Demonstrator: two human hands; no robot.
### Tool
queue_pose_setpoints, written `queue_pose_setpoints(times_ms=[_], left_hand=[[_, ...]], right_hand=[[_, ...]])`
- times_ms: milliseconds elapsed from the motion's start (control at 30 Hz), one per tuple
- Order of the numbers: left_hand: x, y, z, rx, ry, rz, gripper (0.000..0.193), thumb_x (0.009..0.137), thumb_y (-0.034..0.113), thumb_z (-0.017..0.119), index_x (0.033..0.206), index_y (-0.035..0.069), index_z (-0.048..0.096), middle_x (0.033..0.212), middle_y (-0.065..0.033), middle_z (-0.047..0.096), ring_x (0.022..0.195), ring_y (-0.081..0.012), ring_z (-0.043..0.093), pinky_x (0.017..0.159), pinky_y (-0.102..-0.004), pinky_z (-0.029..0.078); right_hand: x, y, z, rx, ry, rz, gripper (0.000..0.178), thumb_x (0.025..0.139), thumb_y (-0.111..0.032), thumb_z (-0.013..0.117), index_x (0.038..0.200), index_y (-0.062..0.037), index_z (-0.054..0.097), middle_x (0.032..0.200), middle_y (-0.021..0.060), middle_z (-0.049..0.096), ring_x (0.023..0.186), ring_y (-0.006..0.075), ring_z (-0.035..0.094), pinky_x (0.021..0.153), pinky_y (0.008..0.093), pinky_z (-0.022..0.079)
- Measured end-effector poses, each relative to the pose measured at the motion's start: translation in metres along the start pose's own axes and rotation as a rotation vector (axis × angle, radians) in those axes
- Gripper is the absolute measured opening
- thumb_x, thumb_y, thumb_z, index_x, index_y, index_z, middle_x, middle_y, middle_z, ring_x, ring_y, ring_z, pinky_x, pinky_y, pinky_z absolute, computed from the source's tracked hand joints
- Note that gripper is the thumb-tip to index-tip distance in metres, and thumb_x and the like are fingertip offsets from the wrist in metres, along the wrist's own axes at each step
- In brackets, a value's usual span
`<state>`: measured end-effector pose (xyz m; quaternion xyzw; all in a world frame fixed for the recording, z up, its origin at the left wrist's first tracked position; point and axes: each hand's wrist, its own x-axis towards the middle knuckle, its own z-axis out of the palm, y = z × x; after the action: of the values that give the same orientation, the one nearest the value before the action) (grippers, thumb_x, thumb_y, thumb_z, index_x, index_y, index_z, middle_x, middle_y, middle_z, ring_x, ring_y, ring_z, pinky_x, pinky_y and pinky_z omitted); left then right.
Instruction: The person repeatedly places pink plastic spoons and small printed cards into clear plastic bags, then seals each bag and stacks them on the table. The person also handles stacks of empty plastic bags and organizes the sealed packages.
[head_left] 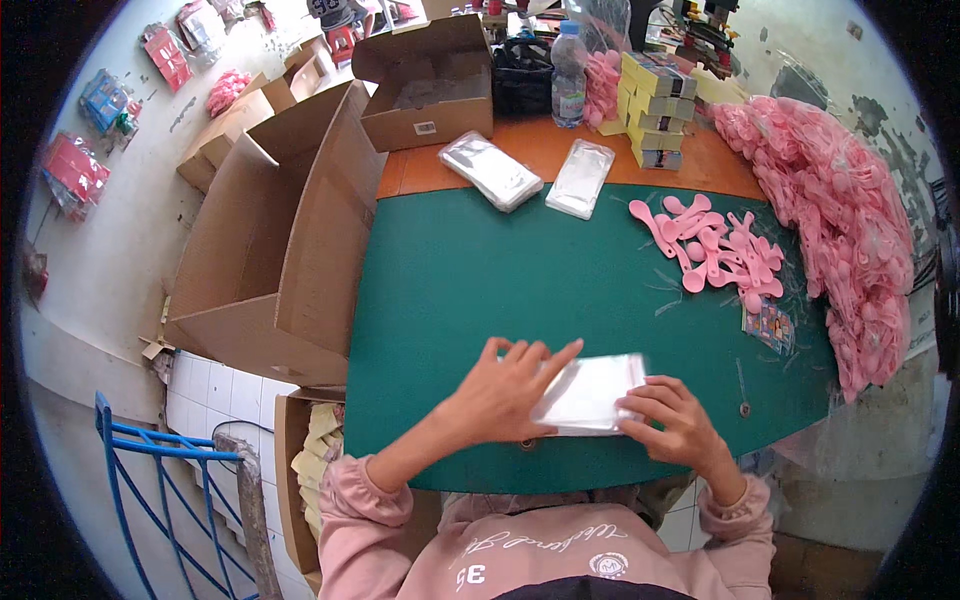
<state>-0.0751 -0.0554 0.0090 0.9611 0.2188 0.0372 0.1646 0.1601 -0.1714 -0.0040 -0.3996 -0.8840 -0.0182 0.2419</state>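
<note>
A small stack of clear plastic bags (592, 392) lies near the front edge of the green table, in front of my body. My left hand (508, 392) is at its left end, fingers apart and stretched out, the thumb side low by the stack's edge. At the right end, my right hand (672, 420) has its fingers curled over the bags' edge, pinching it. Slight blur hides the fingertips. To the right lies a loose pile of pink plastic spoons (712, 248), with a small colourful printed card packet (770, 326) beside it.
Two more stacks of clear bags (490, 170) (580, 178) lie toward the back. Yellow-edged card bundles (657, 105) and a water bottle (568, 75) stand behind. Pink packed spoons (825, 210) heap along the right edge. Open cardboard boxes (325, 220) (425, 110) line the left and back.
</note>
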Motion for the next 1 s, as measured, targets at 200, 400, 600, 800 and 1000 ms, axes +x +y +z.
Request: queue_pose_setpoints(times_ms=[200,400,600,800,1000], left_hand=[[-0.015,0.003,0.028,0.169,0.102,-0.008,0.103,0.058,0.053,0.070,0.137,0.009,0.021,0.120,-0.0141,0.045,0.111,-0.0290,0.044,0.095,-0.0513,0.028],[-0.008,0.005,0.027,-0.055,-0.060,-0.027,0.101,0.062,0.046,0.070,0.138,0.009,0.014,0.128,-0.0133,0.038,0.118,-0.0288,0.039,0.100,-0.0545,0.022],[-0.016,-0.007,0.026,-0.036,-0.018,-0.063,0.102,0.061,0.041,0.072,0.139,0.010,0.014,0.122,-0.0143,0.042,0.112,-0.0287,0.043,0.095,-0.0509,0.028],[-0.014,-0.010,0.020,-0.032,0.041,-0.012,0.103,0.058,0.042,0.073,0.139,0.011,0.016,0.116,-0.0168,0.043,0.110,-0.0329,0.042,0.092,-0.0505,0.029],[-0.013,-0.011,0.028,0.027,0.099,0.026,0.102,0.057,0.043,0.073,0.138,0.013,0.019,0.117,-0.0162,0.043,0.109,-0.0323,0.042,0.092,-0.0491,0.029]], right_hand=[[0.001,-0.012,-0.006,0.176,-0.273,0.323,0.058,0.059,-0.025,0.070,0.112,-0.0130,0.051,0.119,0.0142,0.046,0.116,0.0283,0.041,0.103,0.0537,0.017],[0.027,-0.004,0.022,-0.031,-0.349,0.324,0.089,0.058,-0.050,0.070,0.127,-0.0038,0.037,0.121,0.0167,0.045,0.117,0.0296,0.040,0.102,0.0567,0.017],[0.035,-0.011,0.023,-0.187,-0.459,0.403,0.086,0.055,-0.056,0.068,0.119,-0.0021,0.047,0.112,0.0144,0.052,0.111,0.0276,0.045,0.101,0.0583,0.018],[0.032,-0.012,0.020,-0.217,-0.397,0.388,0.087,0.055,-0.056,0.069,0.121,-0.0048,0.045,0.109,0.0133,0.052,0.110,0.0268,0.046,0.100,0.0604,0.016],[0.038,-0.009,0.016,-0.082,-0.492,0.376,0.096,0.057,-0.050,0.072,0.134,-0.0140,0.028,0.115,0.0141,0.049,0.111,0.0273,0.045,0.099,0.0620,0.014]])
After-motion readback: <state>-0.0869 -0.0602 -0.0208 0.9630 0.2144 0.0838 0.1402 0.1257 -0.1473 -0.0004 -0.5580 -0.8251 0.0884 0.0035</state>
